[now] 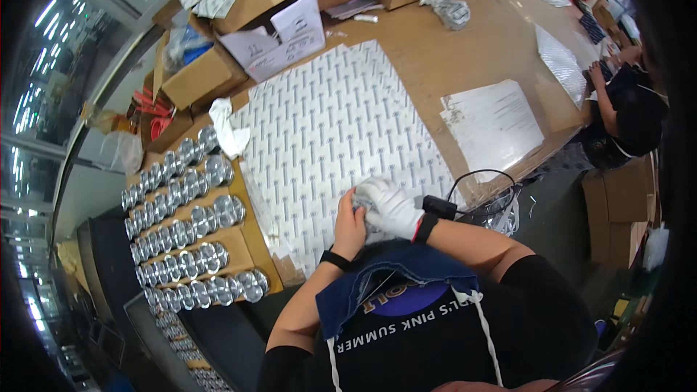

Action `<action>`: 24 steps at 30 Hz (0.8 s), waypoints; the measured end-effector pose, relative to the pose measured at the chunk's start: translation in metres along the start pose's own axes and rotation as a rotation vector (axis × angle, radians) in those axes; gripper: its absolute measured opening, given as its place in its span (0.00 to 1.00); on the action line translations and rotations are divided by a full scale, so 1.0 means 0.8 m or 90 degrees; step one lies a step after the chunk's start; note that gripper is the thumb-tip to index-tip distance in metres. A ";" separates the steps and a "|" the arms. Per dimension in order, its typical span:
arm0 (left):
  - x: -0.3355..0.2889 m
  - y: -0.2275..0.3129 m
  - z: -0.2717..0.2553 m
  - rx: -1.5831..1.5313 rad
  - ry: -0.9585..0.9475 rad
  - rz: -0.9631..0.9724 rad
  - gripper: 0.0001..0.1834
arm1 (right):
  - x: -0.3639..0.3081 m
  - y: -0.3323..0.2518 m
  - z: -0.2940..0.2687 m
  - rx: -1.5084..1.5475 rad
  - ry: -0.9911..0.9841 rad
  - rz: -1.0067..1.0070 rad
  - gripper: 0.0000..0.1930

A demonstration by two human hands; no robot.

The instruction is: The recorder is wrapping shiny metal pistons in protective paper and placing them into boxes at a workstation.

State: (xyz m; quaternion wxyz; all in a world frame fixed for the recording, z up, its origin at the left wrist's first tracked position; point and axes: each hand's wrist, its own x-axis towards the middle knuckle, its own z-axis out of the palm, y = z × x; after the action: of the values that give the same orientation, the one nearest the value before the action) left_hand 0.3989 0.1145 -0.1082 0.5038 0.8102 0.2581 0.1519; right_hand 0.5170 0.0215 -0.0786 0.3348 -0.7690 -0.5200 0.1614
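Observation:
Close in front of my body, over the near edge of the patterned white sheet (327, 123), both hands are together on a small grey, shiny part (368, 219), mostly covered by fingers. My left hand (350, 226), bare, is closed around its left side. My right hand (390, 207), in a white glove with a red cuff, wraps over it from the right. To the left, shiny round metal parts (185, 232) stand in several rows on a cardboard tray (258, 250).
Beyond the sheet are a white box (279, 40) and an open cardboard box (200, 76). A white cloth (229, 128) lies by the metal parts. To the right are paper sheets (494, 127) and a black device with a cable (440, 207). Another person (628, 105) works at the far right.

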 end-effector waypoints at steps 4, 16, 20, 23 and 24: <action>0.000 -0.006 0.000 0.038 0.009 0.015 0.25 | -0.003 -0.002 0.006 -0.046 0.013 0.026 0.24; -0.006 0.006 -0.002 -0.044 0.006 -0.067 0.25 | -0.001 0.014 0.010 -0.022 0.017 0.024 0.23; -0.005 0.006 -0.004 -0.067 -0.003 -0.108 0.25 | 0.005 0.015 0.005 -0.023 -0.029 0.019 0.20; -0.006 0.005 0.000 -0.084 0.010 -0.111 0.27 | 0.005 0.020 -0.001 -0.005 -0.051 0.002 0.19; -0.007 0.002 0.003 -0.084 0.007 -0.107 0.27 | 0.005 0.023 -0.009 -0.007 -0.047 0.004 0.19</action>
State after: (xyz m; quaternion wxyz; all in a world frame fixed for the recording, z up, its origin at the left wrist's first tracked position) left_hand 0.3957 0.1091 -0.1077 0.5657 0.7497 0.3177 0.1302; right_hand 0.5356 0.0181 -0.0852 0.3108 -0.7660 -0.5305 0.1879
